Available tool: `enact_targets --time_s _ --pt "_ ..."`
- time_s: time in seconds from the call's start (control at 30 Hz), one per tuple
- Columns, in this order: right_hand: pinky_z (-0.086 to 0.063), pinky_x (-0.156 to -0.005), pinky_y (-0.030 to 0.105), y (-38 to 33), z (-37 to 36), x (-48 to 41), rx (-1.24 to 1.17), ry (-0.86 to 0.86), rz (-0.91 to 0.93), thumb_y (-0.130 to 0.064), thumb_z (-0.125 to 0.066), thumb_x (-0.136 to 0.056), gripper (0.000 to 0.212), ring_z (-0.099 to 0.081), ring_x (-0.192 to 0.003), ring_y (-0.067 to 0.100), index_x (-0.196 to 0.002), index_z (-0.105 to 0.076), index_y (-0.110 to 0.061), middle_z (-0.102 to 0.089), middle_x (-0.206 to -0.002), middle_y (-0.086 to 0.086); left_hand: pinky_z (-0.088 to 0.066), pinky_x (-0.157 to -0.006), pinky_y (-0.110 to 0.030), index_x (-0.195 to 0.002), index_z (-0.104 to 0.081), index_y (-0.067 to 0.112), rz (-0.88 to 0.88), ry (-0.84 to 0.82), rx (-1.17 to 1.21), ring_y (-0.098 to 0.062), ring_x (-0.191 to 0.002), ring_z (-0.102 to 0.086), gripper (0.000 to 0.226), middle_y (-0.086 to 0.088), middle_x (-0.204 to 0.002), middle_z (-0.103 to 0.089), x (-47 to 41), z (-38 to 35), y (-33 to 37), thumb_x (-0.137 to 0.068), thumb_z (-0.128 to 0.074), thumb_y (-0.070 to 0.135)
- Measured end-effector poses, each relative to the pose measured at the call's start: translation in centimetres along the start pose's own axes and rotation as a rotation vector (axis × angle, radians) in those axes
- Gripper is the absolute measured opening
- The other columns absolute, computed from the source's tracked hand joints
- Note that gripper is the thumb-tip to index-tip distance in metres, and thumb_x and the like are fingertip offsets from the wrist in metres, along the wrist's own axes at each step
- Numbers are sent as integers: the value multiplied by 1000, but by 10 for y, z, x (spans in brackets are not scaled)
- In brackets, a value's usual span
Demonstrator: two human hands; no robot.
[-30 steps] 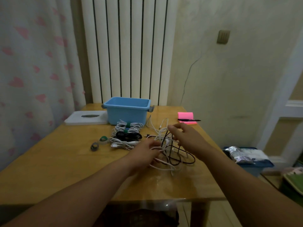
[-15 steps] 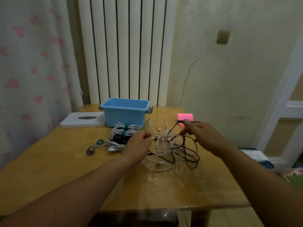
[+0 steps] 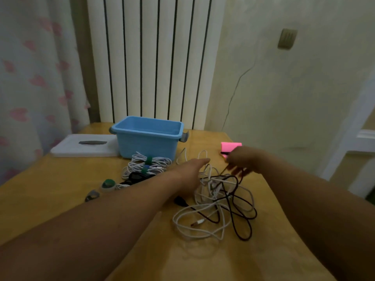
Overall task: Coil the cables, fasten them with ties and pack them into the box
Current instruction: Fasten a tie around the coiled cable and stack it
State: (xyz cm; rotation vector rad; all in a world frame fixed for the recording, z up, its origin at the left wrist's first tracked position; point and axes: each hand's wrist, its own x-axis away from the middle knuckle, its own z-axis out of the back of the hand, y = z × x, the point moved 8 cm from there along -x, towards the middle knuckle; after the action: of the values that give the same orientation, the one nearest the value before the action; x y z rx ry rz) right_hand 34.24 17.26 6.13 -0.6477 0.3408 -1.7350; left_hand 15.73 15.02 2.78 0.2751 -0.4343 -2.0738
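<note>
Held left hand [image 3: 190,171], flat and empty, over tangled cables [image 3: 215,209] on the table [image 3: 60,199] by the blue box [image 3: 148,142]. Seemingly pinched black cable [image 3: 244,239] in right hand [image 3: 241,161]. Judged light, limp, snag-prone; best taken near a plug [image 3: 199,221].

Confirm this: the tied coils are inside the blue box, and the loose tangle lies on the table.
Not quite. The head view shows the tied coils on the table in front of the blue box, not inside it. The loose tangle does lie on the table.
</note>
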Motion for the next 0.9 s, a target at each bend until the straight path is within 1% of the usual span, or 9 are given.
enact_targets --time_s 0.07,0.17,0.3,0.43,0.53,0.63,0.73,0.8,0.9 --pt "-56 -71 34 14 -25 -5 95 -205 -168 -21 -64 -103 17 -68 -71 23 -108 -68 -5 -72 -92 11 -44 -113 -39 -168 -19 43 -16 -58 -38 -31 -149 -45 83 -4 -172 -34 -7 -11 -3 -103 -57 9" --pt "-57 -67 29 14 -35 -13 114 -223 -146 -19 -74 -96 14 -69 -70 20 -101 -77 -6 -74 -82 8 -47 -105 -37 -166 -23 44 -28 -53 2 -35 -140 -52 81 -12 -161 -43 -13 -18 -10 -102 -56 7" --pt "-50 -64 26 3 -19 -6 12 -89 33 -14 -73 -96 9 -69 -73 17 -103 -79 -14 -76 -84 5 -45 -100 -37 -161 -33 36 -12 63 55 -33 -134 -55 68 -10 -155 -45 -11 -8 -9 -102 -57 12" --pt "-42 -60 24 -16 43 21 -276 357 237 -9 -74 -95 6 -60 -74 18 -90 -77 -11 -69 -80 4 -52 -102 -46 -142 -52 20 90 117 58 -33 -123 -60 39 -10 -144 -57 -10 8 -14 -103 -56 27" --pt "-46 -62 27 -17 94 46 -574 548 259 -9 -68 -99 7 -64 -72 21 -93 -71 -11 -72 -85 9 -50 -89 -37 -129 -59 17 146 104 77 -33 -116 -62 25 -14 -135 -63 -2 10 -21 -106 -52 25" --pt "-54 -57 31 -29 129 67 -839 539 297 -11 -53 -108 12 -59 -58 20 -99 -61 -11 -64 -81 10 -48 -97 -34 -152 -48 17 142 80 102 -32 -132 -57 47 -13 -152 -55 7 16 -14 -106 -57 21" --pt "-33 -42 21 -67 169 98 -827 595 441 -17 -52 -110 17 -39 -48 13 -94 -56 -18 -50 -71 5 -35 -121 -38 -170 -21 21 53 14 73 -28 -156 -34 81 -6 -174 -25 14 27 8 -103 -67 27" --pt "-28 -42 20 -96 196 120 -774 637 537 -20 -52 -109 15 -36 -48 12 -95 -56 -19 -49 -70 4 -36 -120 -38 -170 -22 23 31 66 88 -27 -155 -35 80 -3 -175 -23 16 47 20 -103 -65 30" --pt "-30 -43 22 -137 235 159 -688 728 633 -22 -53 -108 11 -40 -49 12 -108 -60 -14 -52 -71 3 -45 -109 -34 -165 -36 21 39 185 124 -26 -143 -51 65 -5 -167 -41 20 81 31 -105 -61 29"
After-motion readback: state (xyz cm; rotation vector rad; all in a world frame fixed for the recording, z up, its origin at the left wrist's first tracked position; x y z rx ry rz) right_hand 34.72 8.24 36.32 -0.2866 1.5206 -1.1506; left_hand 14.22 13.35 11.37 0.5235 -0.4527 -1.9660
